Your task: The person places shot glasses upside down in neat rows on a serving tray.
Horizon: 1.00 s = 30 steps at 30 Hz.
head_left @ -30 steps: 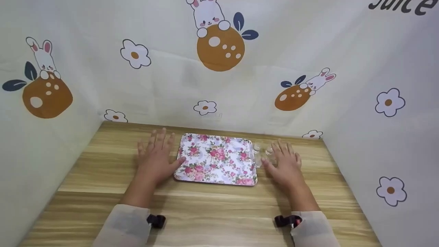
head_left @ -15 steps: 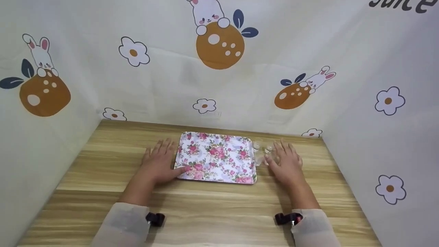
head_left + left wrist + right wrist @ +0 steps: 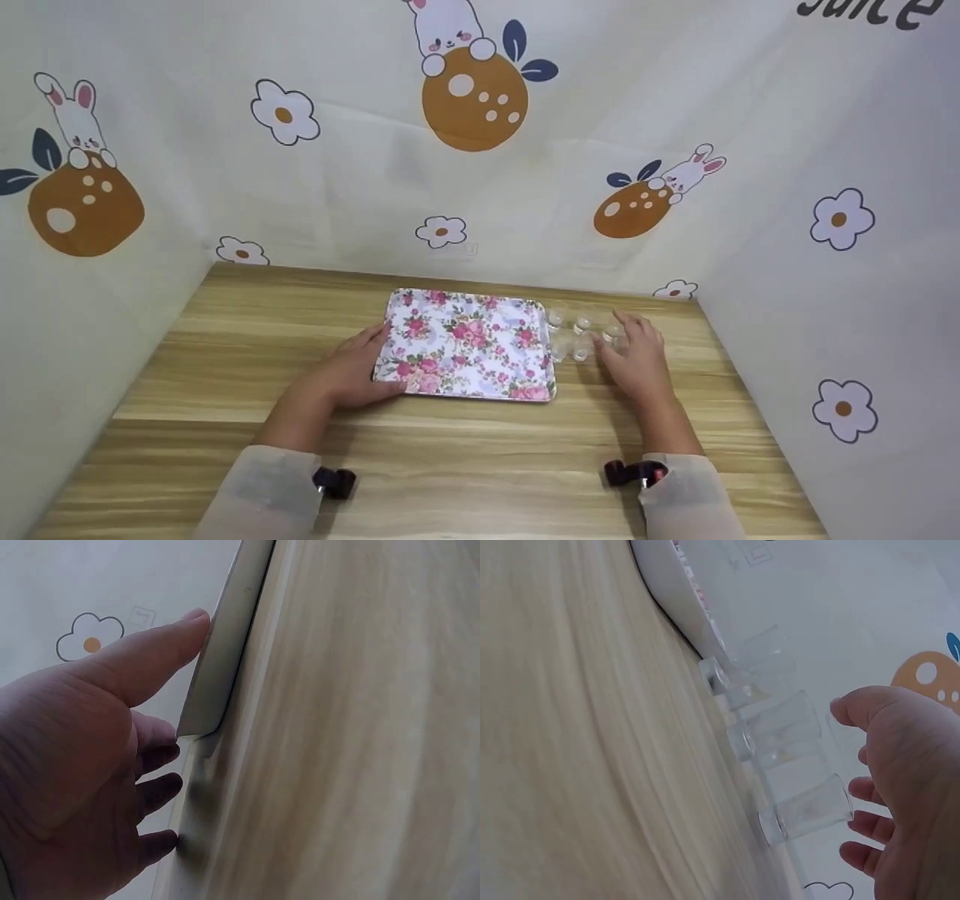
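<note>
A white tray with pink roses (image 3: pixel 465 345) lies flat on the wooden table. My left hand (image 3: pixel 352 371) grips its near left corner. The thumb lies along the near rim and the other fingers bend in at the left side; in the left wrist view, the thumb meets the tray's outer wall (image 3: pixel 225 652). Several small clear glasses (image 3: pixel 581 349) stand upright in rows against the tray's right side. Close to the rightmost ones, my right hand (image 3: pixel 637 360) holds nothing, thumb and fingers spread apart. In the right wrist view, its fingers are behind the nearest glass (image 3: pixel 810 811).
The wooden table (image 3: pixel 465 465) runs back to a pale cloth wall (image 3: pixel 360 187) printed with rabbits, oranges and flowers. Similar cloth walls close off the left and right sides. Bare wood shows in front of the tray.
My left hand has gone from lying spread beside the tray to gripping its near left corner. My right hand has shifted slightly right and turned, uncovering more glasses. The tray stays put.
</note>
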Tool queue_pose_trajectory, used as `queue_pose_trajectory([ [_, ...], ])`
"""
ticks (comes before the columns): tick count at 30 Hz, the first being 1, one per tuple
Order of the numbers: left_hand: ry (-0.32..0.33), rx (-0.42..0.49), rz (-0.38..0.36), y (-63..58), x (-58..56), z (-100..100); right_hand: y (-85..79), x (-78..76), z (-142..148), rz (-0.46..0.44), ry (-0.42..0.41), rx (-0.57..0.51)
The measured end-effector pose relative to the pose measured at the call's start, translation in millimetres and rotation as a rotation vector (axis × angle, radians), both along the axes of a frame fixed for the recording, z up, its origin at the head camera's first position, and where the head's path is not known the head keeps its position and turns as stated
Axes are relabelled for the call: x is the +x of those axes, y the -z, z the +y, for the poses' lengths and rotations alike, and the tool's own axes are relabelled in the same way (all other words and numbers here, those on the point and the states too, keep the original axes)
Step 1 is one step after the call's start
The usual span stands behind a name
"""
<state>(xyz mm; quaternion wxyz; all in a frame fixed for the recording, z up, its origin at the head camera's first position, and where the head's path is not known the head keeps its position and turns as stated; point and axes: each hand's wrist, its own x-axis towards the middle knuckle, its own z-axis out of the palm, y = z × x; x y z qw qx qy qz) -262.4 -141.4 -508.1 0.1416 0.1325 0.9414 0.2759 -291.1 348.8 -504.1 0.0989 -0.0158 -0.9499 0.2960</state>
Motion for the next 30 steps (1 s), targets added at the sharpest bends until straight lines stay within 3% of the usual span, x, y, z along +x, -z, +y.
queue_pose_trajectory([
  [14,0.001,0.006,-0.024,-1.7,1.1,-1.1,4.1,1.4,27.1,-0.026,0.016,-0.246],
  [19,0.003,0.009,-0.015,-1.2,0.8,-2.2,7.5,2.0,30.2,-0.093,0.025,-0.327],
  [24,0.005,0.001,-0.007,0.9,0.3,-1.2,13.6,2.7,28.9,-0.164,0.03,-0.286],
  [30,0.003,-0.009,-0.008,0.8,-0.2,0.5,20.5,3.4,28.6,-0.175,0.04,-0.252],
])
